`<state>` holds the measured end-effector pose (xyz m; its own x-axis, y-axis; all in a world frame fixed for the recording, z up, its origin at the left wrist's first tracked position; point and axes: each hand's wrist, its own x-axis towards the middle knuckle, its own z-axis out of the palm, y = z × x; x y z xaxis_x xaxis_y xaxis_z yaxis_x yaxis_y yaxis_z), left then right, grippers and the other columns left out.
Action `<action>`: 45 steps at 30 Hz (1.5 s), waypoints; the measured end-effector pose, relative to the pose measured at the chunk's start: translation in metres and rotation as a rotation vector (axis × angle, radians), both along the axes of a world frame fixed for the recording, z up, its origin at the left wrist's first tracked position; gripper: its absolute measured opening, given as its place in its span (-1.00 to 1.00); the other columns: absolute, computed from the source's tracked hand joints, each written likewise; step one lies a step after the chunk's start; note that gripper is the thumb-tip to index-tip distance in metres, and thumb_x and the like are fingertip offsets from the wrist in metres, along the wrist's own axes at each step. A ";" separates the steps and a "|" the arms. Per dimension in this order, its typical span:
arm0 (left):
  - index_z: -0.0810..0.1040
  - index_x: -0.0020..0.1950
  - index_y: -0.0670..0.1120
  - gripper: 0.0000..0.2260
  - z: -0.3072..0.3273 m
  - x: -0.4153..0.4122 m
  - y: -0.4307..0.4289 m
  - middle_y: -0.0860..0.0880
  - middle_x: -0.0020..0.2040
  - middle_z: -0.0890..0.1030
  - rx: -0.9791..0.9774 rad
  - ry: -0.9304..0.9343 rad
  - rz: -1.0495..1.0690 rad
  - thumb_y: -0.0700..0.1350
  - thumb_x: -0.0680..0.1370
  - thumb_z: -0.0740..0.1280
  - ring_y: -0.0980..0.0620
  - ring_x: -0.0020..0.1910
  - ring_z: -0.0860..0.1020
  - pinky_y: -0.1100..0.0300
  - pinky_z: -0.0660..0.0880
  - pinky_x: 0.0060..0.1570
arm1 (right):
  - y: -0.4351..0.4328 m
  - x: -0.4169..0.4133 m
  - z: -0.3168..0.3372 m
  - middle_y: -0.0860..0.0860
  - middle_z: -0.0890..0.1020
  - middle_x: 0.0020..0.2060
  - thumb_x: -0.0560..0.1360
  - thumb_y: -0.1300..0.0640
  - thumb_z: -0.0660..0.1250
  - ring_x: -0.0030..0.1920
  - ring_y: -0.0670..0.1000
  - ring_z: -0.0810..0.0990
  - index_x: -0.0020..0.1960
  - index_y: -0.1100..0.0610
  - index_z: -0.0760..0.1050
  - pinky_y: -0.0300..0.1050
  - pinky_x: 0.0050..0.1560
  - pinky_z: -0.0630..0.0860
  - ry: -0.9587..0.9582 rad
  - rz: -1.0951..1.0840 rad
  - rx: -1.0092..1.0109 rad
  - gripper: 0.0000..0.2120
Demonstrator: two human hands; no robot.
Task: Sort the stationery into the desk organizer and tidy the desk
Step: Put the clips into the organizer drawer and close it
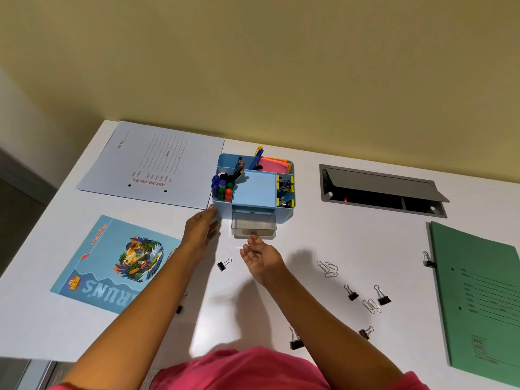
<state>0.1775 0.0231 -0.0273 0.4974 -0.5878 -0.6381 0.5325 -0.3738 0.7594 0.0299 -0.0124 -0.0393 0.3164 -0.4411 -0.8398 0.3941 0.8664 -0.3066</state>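
Observation:
A light blue desk organizer (254,190) stands mid-desk, holding markers, pencils, pens, sticky notes and yellow clips. Its clear drawer (253,226) is pulled out toward me and looks empty. My left hand (201,228) rests with straight fingers against the organizer's front left corner. My right hand (260,256) hovers palm-up just in front of the drawer, fingers relaxed, holding nothing. Black binder clips lie loose: one (224,265) between my arms, others at right (351,293) (382,296) and near my right forearm (295,340). Silver paper clips (327,269) (371,305) lie at right.
A pale blue file folder (157,164) lies at the back left, a notebook with a picture cover (112,266) at front left. A green folder (484,299) with a binder clip (428,260) on its edge lies at right. An open grey cable hatch (380,190) is set into the desk.

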 end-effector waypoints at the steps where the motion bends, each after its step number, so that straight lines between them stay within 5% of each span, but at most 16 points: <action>1: 0.55 0.03 -0.14 -0.79 -0.004 -0.005 0.002 -0.14 -0.03 0.58 0.015 0.015 -0.046 0.00 0.57 0.30 -0.07 -0.04 0.53 0.07 0.51 0.03 | 0.002 -0.001 -0.001 0.12 0.52 -0.16 0.58 0.41 0.14 -0.11 0.08 0.52 0.01 0.28 0.50 0.04 0.18 0.40 0.011 0.003 0.002 -0.83; 4: 0.58 0.11 -0.23 -0.62 -0.009 -0.020 0.004 -0.16 -0.02 0.61 0.063 0.052 -0.192 0.07 0.52 0.35 -0.07 -0.06 0.56 0.03 0.55 0.09 | 0.006 -0.006 -0.003 0.13 0.53 -0.15 0.58 0.41 0.15 -0.11 0.07 0.52 -0.05 0.26 0.50 0.01 0.19 0.40 0.021 0.021 -0.017 -0.83; 8: 0.58 0.14 -0.26 -0.66 -0.011 -0.030 0.002 -0.21 0.10 0.64 0.066 0.099 -0.249 -0.01 0.52 0.36 -0.15 0.08 0.61 0.01 0.56 0.12 | 0.010 -0.010 -0.005 0.15 0.54 -0.15 0.58 0.39 0.15 -0.02 0.13 0.53 0.06 0.29 0.46 -0.02 0.11 0.47 0.117 0.065 -0.114 -0.86; 12: 0.58 0.11 -0.24 -0.67 -0.009 -0.029 0.000 -0.21 0.10 0.63 0.065 0.012 -0.257 0.01 0.54 0.34 -0.15 0.05 0.60 0.00 0.54 0.15 | 0.028 -0.011 -0.023 0.09 0.53 -0.30 0.46 0.53 0.15 -0.30 0.03 0.48 -0.12 0.28 0.52 -0.19 -0.26 0.48 0.462 0.328 -0.636 -0.76; 16: 0.58 0.06 -0.16 -0.70 -0.005 -0.030 0.000 -0.13 0.02 0.63 0.082 -0.131 -0.245 0.07 0.56 0.28 -0.08 -0.01 0.55 0.07 0.50 0.12 | 0.052 -0.009 -0.045 0.08 0.59 0.08 0.43 0.33 0.21 0.10 0.06 0.51 0.10 0.17 0.57 -0.10 0.20 0.44 0.825 0.914 -1.417 -0.71; 18: 0.58 0.02 -0.11 -0.78 -0.005 -0.030 0.000 -0.11 0.00 0.64 0.088 -0.169 -0.223 0.02 0.58 0.27 -0.07 -0.02 0.55 0.09 0.50 0.10 | 0.060 -0.003 -0.047 0.10 0.52 0.23 0.54 0.24 0.21 0.23 0.06 0.45 0.21 0.19 0.51 -0.06 0.34 0.37 0.849 1.080 -1.532 -0.73; 22: 0.58 -0.06 -0.10 -0.83 -0.005 -0.030 0.002 -0.10 -0.01 0.63 0.092 -0.188 -0.222 -0.03 0.58 0.28 -0.05 -0.01 0.55 0.09 0.50 0.15 | 0.065 -0.006 -0.051 0.01 0.50 0.22 0.61 0.07 0.16 0.20 -0.01 0.49 0.27 0.10 0.46 -0.11 0.27 0.43 0.928 1.231 -1.684 -0.72; 25: 0.59 0.01 -0.14 -0.79 -0.006 -0.029 0.004 -0.12 0.03 0.63 0.073 -0.178 -0.233 -0.03 0.58 0.28 -0.09 0.03 0.56 0.07 0.50 0.17 | 0.062 -0.017 -0.056 0.04 0.60 -0.05 0.46 0.24 0.37 -0.03 0.01 0.59 0.01 0.14 0.59 -0.20 -0.15 0.58 0.971 1.175 -1.738 -0.86; 28: 0.59 -0.05 -0.09 -0.83 -0.009 -0.030 0.005 -0.13 0.05 0.63 0.068 -0.181 -0.246 -0.02 0.58 0.28 -0.13 0.08 0.57 0.05 0.50 0.20 | 0.057 -0.031 -0.061 0.01 0.56 -0.28 0.23 0.36 0.49 -0.26 0.00 0.54 -0.21 0.12 0.56 -0.24 -0.44 0.47 1.072 1.168 -1.845 -0.77; 33: 0.59 -0.02 -0.12 -0.81 -0.009 -0.030 0.008 -0.13 0.04 0.63 0.047 -0.171 -0.248 -0.02 0.57 0.28 -0.10 0.04 0.57 0.14 0.51 0.06 | 0.047 -0.054 -0.062 0.09 0.59 -0.24 0.48 0.41 0.26 -0.21 0.05 0.49 -0.11 0.22 0.58 -0.21 -0.22 0.45 1.236 0.954 -2.020 -0.83; 37: 0.58 0.06 -0.18 -0.77 -0.008 -0.030 0.009 -0.12 0.01 0.62 0.028 -0.158 -0.247 -0.04 0.58 0.28 -0.04 -0.05 0.55 0.24 0.50 -0.11 | 0.037 -0.056 -0.039 0.12 0.61 -0.14 0.53 0.37 0.28 -0.11 0.09 0.51 -0.10 0.28 0.57 -0.13 -0.07 0.46 1.248 0.722 -2.176 -0.90; 45: 0.56 0.16 -0.27 -0.72 -0.005 -0.031 0.009 -0.19 0.02 0.60 0.017 -0.130 -0.221 -0.09 0.58 0.29 -0.06 -0.10 0.52 0.25 0.49 -0.21 | 0.001 -0.015 0.017 0.10 0.53 0.07 0.52 0.31 0.26 0.12 0.07 0.48 0.13 0.22 0.49 -0.07 0.14 0.46 1.015 0.612 -1.861 -0.81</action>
<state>0.1468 0.0318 -0.0322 0.4367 -0.6812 -0.5876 0.3346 -0.4833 0.8090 0.0148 -0.0114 -0.0225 0.5443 -0.7526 0.3706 -0.5155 -0.6486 -0.5599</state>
